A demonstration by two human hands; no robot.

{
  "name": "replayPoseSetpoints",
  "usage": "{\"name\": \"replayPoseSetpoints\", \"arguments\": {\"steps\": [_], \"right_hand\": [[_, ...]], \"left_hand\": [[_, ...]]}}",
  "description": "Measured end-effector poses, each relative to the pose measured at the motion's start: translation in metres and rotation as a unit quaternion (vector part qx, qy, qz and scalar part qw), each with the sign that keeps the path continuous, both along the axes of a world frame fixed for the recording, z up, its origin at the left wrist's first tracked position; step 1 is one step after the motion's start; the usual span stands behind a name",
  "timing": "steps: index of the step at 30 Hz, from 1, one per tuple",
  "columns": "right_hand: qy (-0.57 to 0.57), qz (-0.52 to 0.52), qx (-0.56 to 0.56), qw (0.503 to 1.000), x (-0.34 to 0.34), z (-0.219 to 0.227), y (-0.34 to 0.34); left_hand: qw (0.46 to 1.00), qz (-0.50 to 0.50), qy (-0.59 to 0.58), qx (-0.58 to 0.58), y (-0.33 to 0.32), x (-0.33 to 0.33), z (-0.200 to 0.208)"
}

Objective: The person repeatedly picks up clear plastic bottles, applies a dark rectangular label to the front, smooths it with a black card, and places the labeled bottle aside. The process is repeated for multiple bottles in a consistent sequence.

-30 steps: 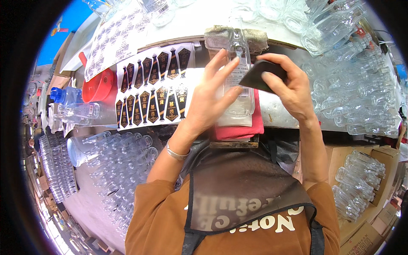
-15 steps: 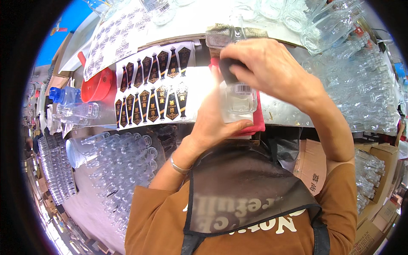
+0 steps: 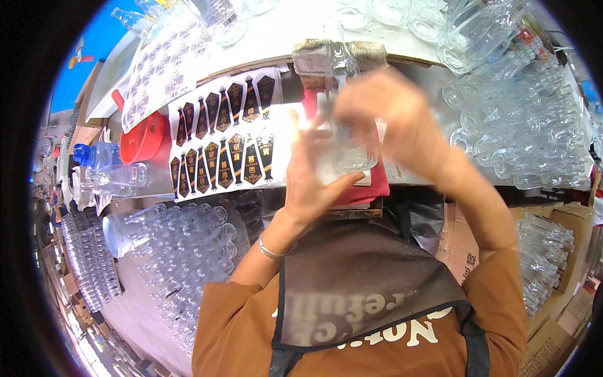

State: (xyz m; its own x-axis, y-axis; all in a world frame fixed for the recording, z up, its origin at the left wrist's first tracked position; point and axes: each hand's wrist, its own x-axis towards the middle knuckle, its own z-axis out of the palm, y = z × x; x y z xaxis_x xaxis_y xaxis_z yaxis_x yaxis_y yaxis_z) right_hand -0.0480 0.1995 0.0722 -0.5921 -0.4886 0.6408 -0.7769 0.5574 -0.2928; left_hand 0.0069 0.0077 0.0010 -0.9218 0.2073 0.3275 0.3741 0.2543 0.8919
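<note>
A clear, thick-looking glass bottle point(image 3: 360, 156) lies on its side by the near edge of the worktop, base toward the person, neck pointing to the far edge. It appears to rest on a bright red cloth point(image 3: 379, 181), and its neck lies over a folded, grubby beige towel point(image 3: 308, 58). The person's left hand point(image 3: 309, 179) lies along the bottle's left side, spread, thumb reaching across by the base; I can't tell how firmly it presses. The right hand point(image 3: 392, 119) is a blur over the middle of the bottle, fingers bent, and from here I can't tell whether anything is in it.

I'd judge the glass stiff, fairly weighty, slick and easily chipped; the flat sides of the body, near the base, look the surest hold, with the slim neck better left cradled.

Left of the bottle lies a white sheet of black-and-gold tie-shaped labels point(image 3: 220, 135); beyond it, toward the worktop's left end, sits a round red plastic bowl point(image 3: 143, 139). Rows of clear glass bottles point(image 3: 512, 135) crowd the right end, and an open brown cardboard box point(image 3: 575, 232) stands below that corner.
</note>
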Motion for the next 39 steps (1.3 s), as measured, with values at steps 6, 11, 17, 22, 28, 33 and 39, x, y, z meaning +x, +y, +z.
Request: {"name": "replayPoseSetpoints", "arguments": {"steps": [6,11,17,22,28,33,39], "right_hand": [[-0.071,-0.106,-0.146,0.981,-0.033,-0.001,0.039],[-0.197,0.090,-0.114,0.970,0.036,-0.012,0.028],[-0.125,-0.071,-0.236,0.961,0.004,-0.037,0.042],[-0.192,0.053,-0.080,0.977,0.034,-0.005,0.022],[0.017,-0.038,-0.037,0.998,0.001,-0.010,0.006],[-0.107,0.031,-0.058,0.992,0.008,-0.007,0.017],[-0.078,-0.036,-0.198,0.977,0.033,-0.018,0.018]], "left_hand": [[0.995,-0.069,-0.069,0.019,-0.012,0.000,-0.003],[0.996,-0.067,-0.066,0.008,-0.021,-0.007,-0.014],[0.995,-0.077,-0.065,-0.010,-0.024,-0.007,-0.010],[0.997,-0.057,-0.052,-0.025,-0.021,-0.001,-0.009],[0.994,-0.087,-0.044,-0.050,-0.032,-0.005,0.006],[0.999,0.015,-0.016,0.042,-0.027,-0.079,0.058],[0.952,0.026,-0.004,-0.306,0.044,-0.162,0.076]]}}
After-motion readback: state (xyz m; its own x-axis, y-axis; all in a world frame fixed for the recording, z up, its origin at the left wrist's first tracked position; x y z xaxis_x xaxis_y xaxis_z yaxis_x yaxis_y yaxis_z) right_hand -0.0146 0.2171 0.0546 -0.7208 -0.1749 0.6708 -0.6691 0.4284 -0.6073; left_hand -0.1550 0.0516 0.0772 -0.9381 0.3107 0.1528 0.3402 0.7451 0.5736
